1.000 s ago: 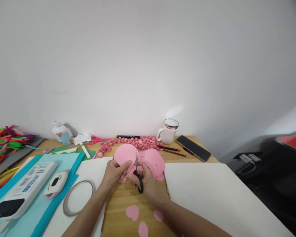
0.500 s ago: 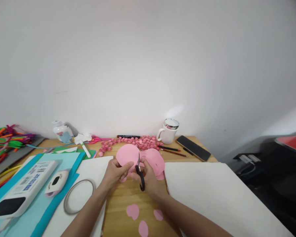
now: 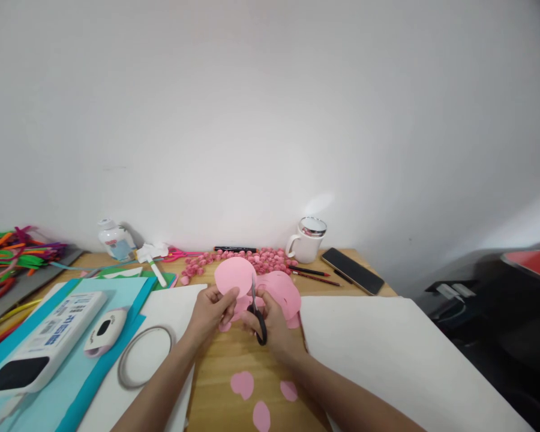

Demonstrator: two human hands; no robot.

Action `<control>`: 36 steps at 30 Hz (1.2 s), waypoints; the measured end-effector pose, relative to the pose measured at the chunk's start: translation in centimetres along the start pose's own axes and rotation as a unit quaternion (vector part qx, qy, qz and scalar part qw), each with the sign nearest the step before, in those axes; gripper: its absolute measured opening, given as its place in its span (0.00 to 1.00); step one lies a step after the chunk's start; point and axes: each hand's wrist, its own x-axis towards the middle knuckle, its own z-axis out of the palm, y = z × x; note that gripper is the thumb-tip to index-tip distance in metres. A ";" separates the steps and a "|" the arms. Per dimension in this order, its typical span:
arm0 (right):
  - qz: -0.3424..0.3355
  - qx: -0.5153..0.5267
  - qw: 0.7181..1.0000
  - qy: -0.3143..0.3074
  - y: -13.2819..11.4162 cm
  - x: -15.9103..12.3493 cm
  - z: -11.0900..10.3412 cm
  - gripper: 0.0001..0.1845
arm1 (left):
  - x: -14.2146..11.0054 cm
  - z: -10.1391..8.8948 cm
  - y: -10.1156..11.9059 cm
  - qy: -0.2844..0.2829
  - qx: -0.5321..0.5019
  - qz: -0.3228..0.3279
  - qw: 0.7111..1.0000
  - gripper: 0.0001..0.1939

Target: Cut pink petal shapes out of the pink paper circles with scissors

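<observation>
Before a pale wall [image 3: 270, 120], over a wooden tabletop [image 3: 227, 360], the left hand [image 3: 209, 313] pinches a pink paper disc [image 3: 233, 275] between its fingers [image 3: 229, 297]; the right hand [image 3: 273, 325] grips black-handled scissors [image 3: 256, 311] at the disc's right edge.

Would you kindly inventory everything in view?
disc: one, pink, left hand
scissors: two, black in right hand, pink near wall
layered paper: several, pink, centre
cutouts: three, pink, table front
curls: many, pink, near wall
mug: one, white, by wall
phone: one, black, beside mug
marker: one, black, by wall
pencils: two, dark, before mug
bottle: one, white, left rear
pen: one, white, beside bottle
pipe cleaners: many, multicoloured, left
ring: one, grey, left board
devices: two, white, on blue sheets
boards: two, white, both sides
table: one, brown, below
wall: one, white, behind
clutter: unclear, black, far right
left hand: one, bare, centre
right hand: one, bare, centre
</observation>
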 end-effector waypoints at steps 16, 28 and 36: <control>-0.027 0.038 0.998 -0.030 0.2 0.0 0.1 0.25 | -0.3 0.2 0.3 -0.001 0.029 -0.013 0.999 0.25; -0.024 0.054 0.998 -0.036 0.3 0.0 0.0 0.22 | -0.5 0.2 0.5 0.009 0.033 -0.010 0.999 0.26; -0.008 0.047 0.998 -0.029 0.1 -0.1 0.1 0.23 | -0.2 0.1 0.4 0.014 0.040 -0.005 0.999 0.25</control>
